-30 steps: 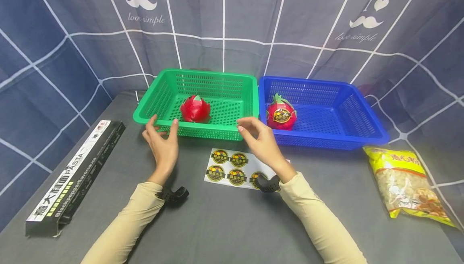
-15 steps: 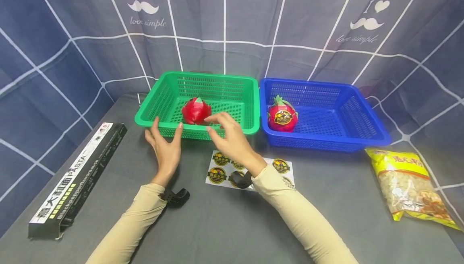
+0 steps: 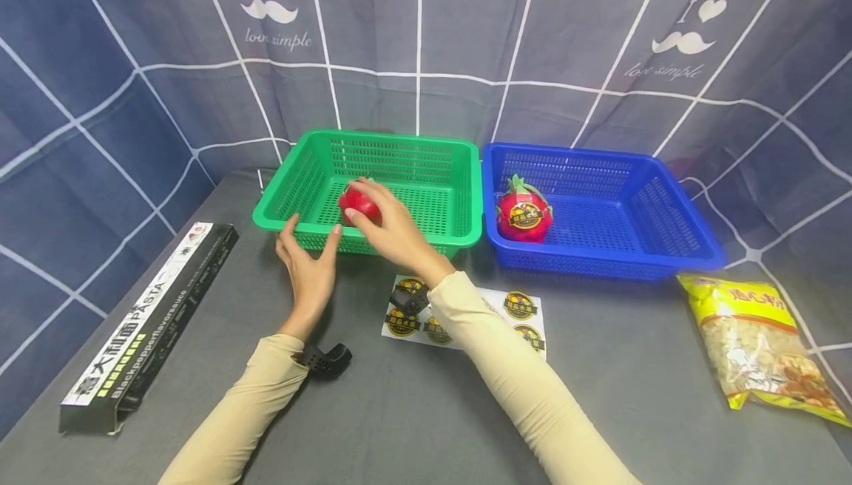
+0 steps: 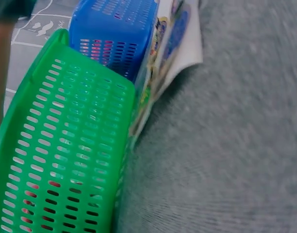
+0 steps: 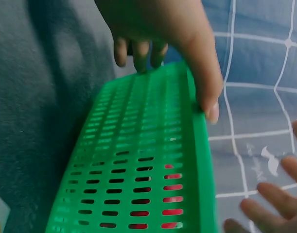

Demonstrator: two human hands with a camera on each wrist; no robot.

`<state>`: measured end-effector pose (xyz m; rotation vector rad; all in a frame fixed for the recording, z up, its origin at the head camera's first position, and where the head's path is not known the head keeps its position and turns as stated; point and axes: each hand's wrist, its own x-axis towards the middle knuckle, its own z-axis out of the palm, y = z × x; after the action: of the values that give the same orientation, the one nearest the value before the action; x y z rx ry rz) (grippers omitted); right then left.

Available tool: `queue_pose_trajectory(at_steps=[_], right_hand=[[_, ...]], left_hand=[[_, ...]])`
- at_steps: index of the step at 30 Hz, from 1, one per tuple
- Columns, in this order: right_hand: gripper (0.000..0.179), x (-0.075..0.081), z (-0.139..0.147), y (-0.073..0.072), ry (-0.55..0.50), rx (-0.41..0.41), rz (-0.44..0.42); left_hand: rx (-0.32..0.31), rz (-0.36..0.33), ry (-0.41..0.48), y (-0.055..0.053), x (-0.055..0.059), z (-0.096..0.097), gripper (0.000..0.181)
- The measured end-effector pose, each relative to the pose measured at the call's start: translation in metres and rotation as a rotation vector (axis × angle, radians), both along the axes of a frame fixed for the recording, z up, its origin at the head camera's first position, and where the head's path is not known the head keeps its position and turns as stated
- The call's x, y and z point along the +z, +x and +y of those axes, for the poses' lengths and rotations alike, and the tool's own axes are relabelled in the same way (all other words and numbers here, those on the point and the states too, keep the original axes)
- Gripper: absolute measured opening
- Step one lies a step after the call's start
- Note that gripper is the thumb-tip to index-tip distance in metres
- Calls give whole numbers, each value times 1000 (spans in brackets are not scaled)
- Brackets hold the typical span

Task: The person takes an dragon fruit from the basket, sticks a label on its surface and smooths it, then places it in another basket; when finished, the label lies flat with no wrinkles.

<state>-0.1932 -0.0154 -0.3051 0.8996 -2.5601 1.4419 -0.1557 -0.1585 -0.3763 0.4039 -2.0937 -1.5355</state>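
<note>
Fingers of the right hand are parted and arched over the red dragon fruit inside the green basket; whether they touch it is unclear. Fingers of the left hand, spread wide, meet that basket's near side. Beside it, the blue basket holds a stickered dragon fruit. A sticker sheet lies on the counter.
</note>
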Motion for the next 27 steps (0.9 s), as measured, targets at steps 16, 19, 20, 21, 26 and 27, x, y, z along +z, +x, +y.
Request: queue_pose_trajectory(at_steps=[16,19,20,21,26,27], right_hand=[[36,-8,-27,-38,-336,-27,-106],[36,-9,-36,-42,-303,-48,-90],[36,-9,-39,-43,-285,-67,-81],[36,-8,-41,-45,-268,-88,-75],[38,-7,-49,-51,-159,-190,-29],[39,-6,-49,-52,-138,-205,-25]], left_hand=[[-6,-2,10,2,0,-4,73],[-9,-9,1,2,-1,-5,73],[-8,-10,-2,2,-2,-4,74],[-11,-12,-4,1,-2,-4,73],[-20,-17,1,0,-2,-2,74],[-21,-16,3,0,-2,-1,74]])
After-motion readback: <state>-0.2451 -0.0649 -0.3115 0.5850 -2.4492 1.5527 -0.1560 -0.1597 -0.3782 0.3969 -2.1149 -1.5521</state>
